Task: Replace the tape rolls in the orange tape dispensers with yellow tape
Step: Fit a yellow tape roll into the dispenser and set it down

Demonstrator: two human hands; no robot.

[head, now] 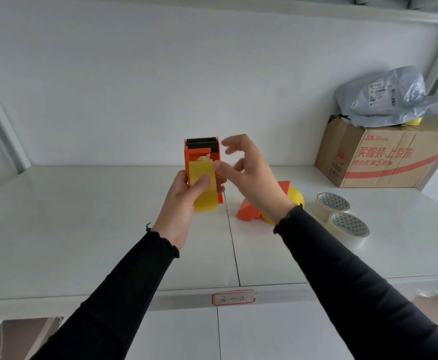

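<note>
My left hand [180, 203] holds an orange tape dispenser [202, 154] upright above the white shelf, black toothed blade at its top. A yellow tape roll [204, 189] sits in it, my thumb pressing on the tape's face. My right hand [249, 172] hovers just right of the dispenser, blurred, fingers spread and holding nothing. Behind my right wrist a second orange tape dispenser [249, 210] lies on the shelf with a yellow roll [297, 196] in it, partly hidden by the wrist.
Two white tape rolls [333, 205] [350, 229] lie on the shelf [82, 229] at the right. A cardboard box [378, 157] stands at the back right with a grey mailing bag [389, 97] on top. A red-bordered label [233, 298] marks the shelf's front edge.
</note>
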